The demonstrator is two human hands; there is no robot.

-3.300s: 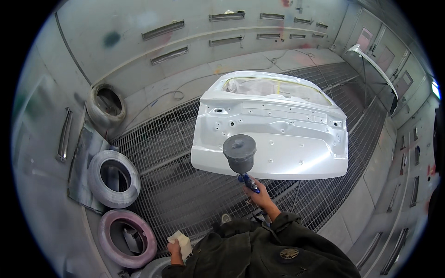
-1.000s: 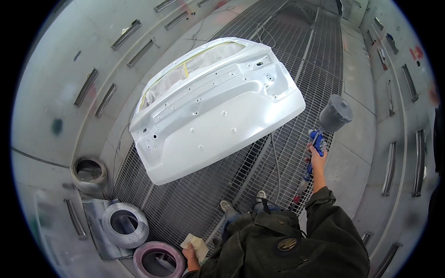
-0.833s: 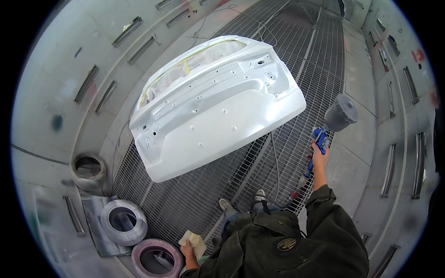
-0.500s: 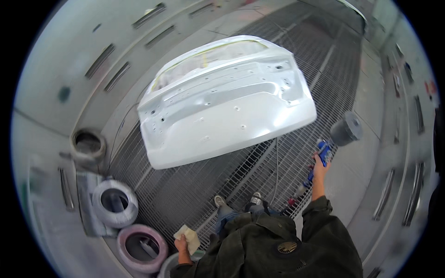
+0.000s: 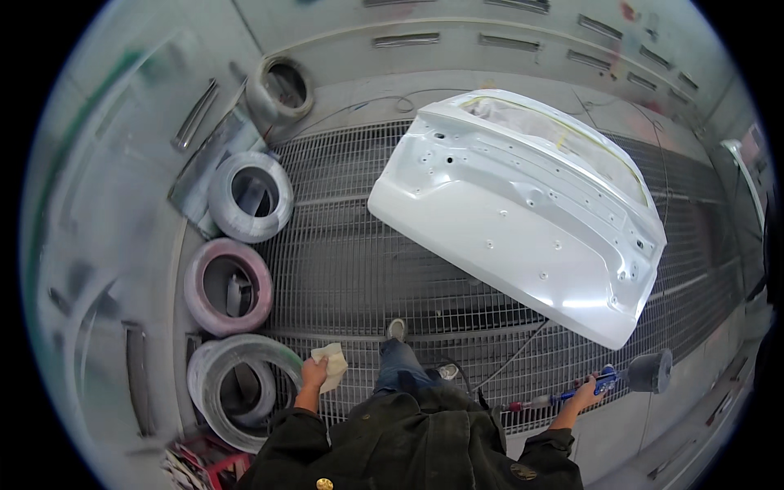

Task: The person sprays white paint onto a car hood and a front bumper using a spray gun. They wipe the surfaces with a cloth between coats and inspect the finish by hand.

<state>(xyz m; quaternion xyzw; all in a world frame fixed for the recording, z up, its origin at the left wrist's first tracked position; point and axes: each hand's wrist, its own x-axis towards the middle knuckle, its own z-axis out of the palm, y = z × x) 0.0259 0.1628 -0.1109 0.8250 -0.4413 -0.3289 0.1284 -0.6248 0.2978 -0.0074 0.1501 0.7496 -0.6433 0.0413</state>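
Note:
My left hand (image 5: 314, 372) is closed round a cream-coloured cloth (image 5: 334, 363), held low beside my left leg. Out to the right, my right hand (image 5: 585, 395) grips a blue spray gun (image 5: 605, 380). A dark grey cup (image 5: 651, 372) is attached to the gun and points away to the right, and a hose with red and blue fittings (image 5: 543, 400) trails back toward my body. Ahead and to the right, apart from both hands, lies a white car tailgate (image 5: 510, 233). Its window opening is covered by masking sheet (image 5: 559, 139) edged with yellow tape.
Along the left wall stand several overspray-coated tyres, including a grey one (image 5: 282, 196), a pinkish one (image 5: 196, 286) and a large pale one (image 5: 204, 380). A red crate (image 5: 220, 461) is at lower left. Metal grating (image 5: 318, 302) forms the floor. A thin hose (image 5: 351, 108) crosses the far side.
My view has turned left, so the tailgate now appears farther right and the tyres show more fully. Both hands still hold the same things; the spray gun sits lower in view.

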